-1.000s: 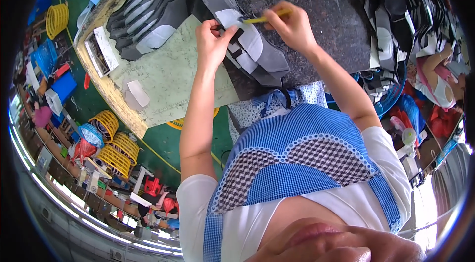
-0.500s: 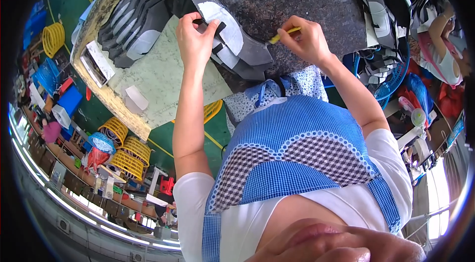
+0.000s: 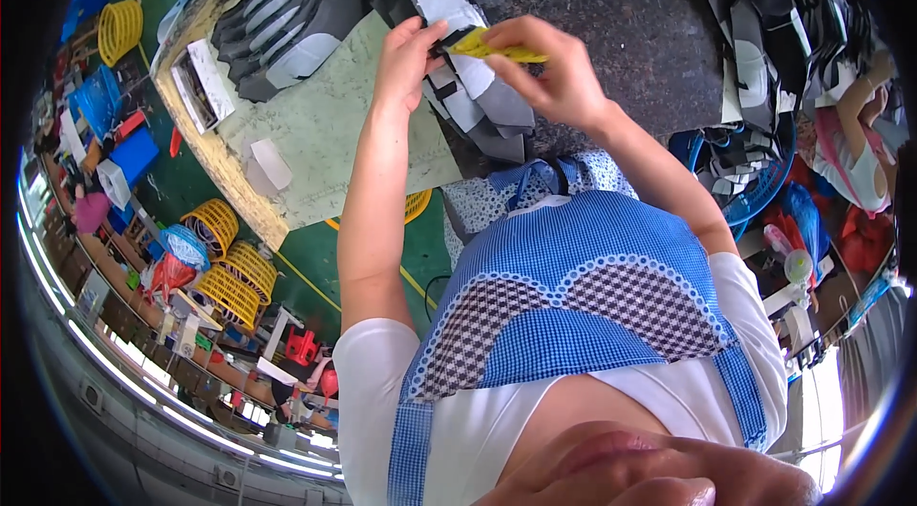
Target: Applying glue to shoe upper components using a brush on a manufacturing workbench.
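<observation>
Left grip: pinched a black strip at the left edge of a grey piece.
Right grip: was closed around a yellow tool, its tip by the strip.
Grey piece: lay slanted on the bench, between both grips, partly beneath the tool.

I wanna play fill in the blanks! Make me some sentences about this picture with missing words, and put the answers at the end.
1. The tool in the right hand is ____.
2. The hand nearer the fanned gray stack is the person's ____ one.
3. The wearer's sleeves are ____.
4. The apron is mostly ____.

Missing words: yellow; left; white; blue.
</observation>
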The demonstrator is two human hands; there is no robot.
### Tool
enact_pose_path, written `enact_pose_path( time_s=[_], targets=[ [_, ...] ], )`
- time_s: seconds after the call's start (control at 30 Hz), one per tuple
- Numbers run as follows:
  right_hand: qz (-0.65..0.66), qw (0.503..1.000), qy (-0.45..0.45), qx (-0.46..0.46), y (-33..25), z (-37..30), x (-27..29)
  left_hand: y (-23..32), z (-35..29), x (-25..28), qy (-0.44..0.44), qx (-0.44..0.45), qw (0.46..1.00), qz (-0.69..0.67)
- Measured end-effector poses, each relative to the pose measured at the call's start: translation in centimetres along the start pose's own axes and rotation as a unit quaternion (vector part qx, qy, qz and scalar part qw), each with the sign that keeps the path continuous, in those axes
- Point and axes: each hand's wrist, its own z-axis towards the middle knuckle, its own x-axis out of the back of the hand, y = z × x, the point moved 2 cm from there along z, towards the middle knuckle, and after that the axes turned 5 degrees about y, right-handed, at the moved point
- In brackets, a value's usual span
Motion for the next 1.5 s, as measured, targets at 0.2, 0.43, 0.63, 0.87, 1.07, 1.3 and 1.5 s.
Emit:
enact_pose_path(
  time_s=[0.2, 0.43, 0.63, 0.87, 1.07, 1.3, 1.5],
  targets=[
    [0.132, 0.968, 0.068, -0.201, -0.1, 0.0, 2.4, -0.5, -1.4, 2.0, -0.015, 0.016, 0.986, -0.163],
    [0.044, 0.950, -0.222, -0.215, -2.9, 6.8, 2.4, -0.3, -10.6, 6.7, 0.044, -0.143, 0.857, -0.493],
    [-0.203, 0.893, -0.388, -0.103, -1.7, 12.0, -10.5, -5.5, -9.3, 14.0, 0.235, -0.218, 0.829, -0.457],
    [-0.528, 0.744, -0.406, 0.053, 3.1, 15.5, -22.3, -7.3, 0.5, 20.0, 0.353, -0.179, 0.866, -0.306],
    [-0.606, 0.629, -0.401, 0.276, 3.5, 17.9, -22.8, -7.7, 2.1, 21.0, 0.374, -0.197, 0.868, -0.260],
    [-0.010, 0.992, -0.022, -0.125, -1.7, 15.2, 3.0, -9.9, -2.9, 16.9, 0.415, -0.151, 0.895, -0.056],
    [-0.126, 0.972, 0.112, -0.162, 1.8, 9.8, 10.4, -4.8, -6.6, 0.9, 0.124, -0.235, 0.961, 0.077]
  ],
)
